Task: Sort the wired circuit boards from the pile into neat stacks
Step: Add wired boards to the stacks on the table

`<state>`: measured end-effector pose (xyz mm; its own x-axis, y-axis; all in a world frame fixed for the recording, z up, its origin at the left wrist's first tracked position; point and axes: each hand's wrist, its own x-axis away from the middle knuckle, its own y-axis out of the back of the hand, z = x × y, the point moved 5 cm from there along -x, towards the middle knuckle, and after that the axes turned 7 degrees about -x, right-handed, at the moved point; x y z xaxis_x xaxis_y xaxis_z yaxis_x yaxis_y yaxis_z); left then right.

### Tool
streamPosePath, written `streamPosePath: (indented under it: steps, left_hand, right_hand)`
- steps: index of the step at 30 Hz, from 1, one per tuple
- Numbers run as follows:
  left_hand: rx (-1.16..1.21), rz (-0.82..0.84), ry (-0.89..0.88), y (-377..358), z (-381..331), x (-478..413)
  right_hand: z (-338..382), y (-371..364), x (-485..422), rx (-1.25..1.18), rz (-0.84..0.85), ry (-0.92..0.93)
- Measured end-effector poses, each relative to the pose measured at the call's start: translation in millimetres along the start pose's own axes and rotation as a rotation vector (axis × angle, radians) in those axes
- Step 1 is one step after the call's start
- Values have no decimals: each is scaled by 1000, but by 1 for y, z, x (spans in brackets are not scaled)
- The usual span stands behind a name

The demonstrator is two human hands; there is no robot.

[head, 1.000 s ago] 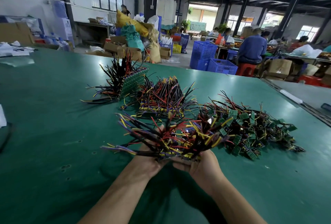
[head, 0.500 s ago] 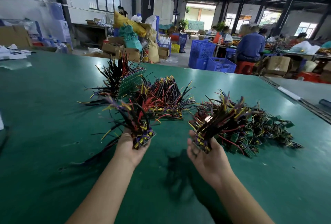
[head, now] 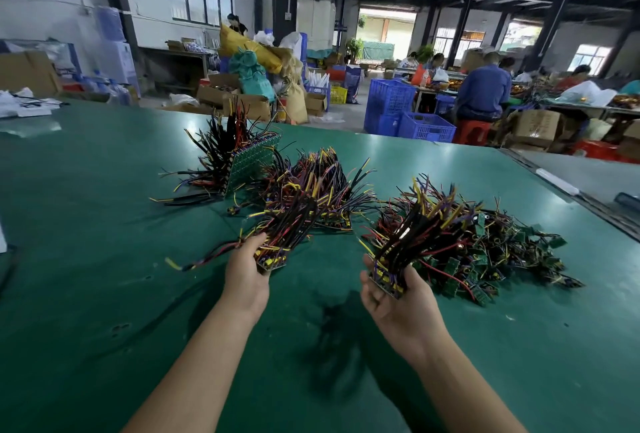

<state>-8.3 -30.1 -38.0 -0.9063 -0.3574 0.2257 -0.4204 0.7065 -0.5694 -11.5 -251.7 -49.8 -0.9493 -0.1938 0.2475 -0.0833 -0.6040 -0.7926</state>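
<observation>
Left hand (head: 246, 280) grips left bundle (head: 280, 238); right hand (head: 398, 304) grips right bundle (head: 415, 238); I should square edges before adding to stacks (head: 311, 186).

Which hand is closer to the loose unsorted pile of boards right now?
Right. The right hand is beside the loose pile's near-left edge; the left hand is farther off to its left, nearer the sorted stacks.

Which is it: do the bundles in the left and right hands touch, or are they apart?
Apart. The head view shows bare green table between the left bundle and the right bundle.
</observation>
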Motion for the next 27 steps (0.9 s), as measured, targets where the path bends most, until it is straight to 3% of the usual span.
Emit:
streamPosePath:
  steps: [7,12,15,18,20,21,23,27]
  left_hand:
    - [172,-2,53,8,0,-7]
    - [95,-45,14,13,-2,-14]
    - [-31,-193,-31,20,-1,-16]
    - [-392,-507,-165,33,-5,-4]
    - [-577,-746,-386,35,-20,15]
    - [-622,-779,-549,29,-29,26]
    - [-684,-624,-787,11,-33,42]
    - [-674,-320,-775,-9,-9,48]
  right_hand:
    - [-3,-2,3,6,-13,-21]
    - [-5,-4,5,3,-12,-45]
    - [-4,-4,6,0,-11,-48]
    - [-4,-4,6,7,-11,-51]
    - [-5,-4,5,7,-12,-56]
    - [-5,-4,5,9,-12,-58]
    - [-6,-4,6,21,-12,-62]
    - [-8,-4,7,22,-9,-73]
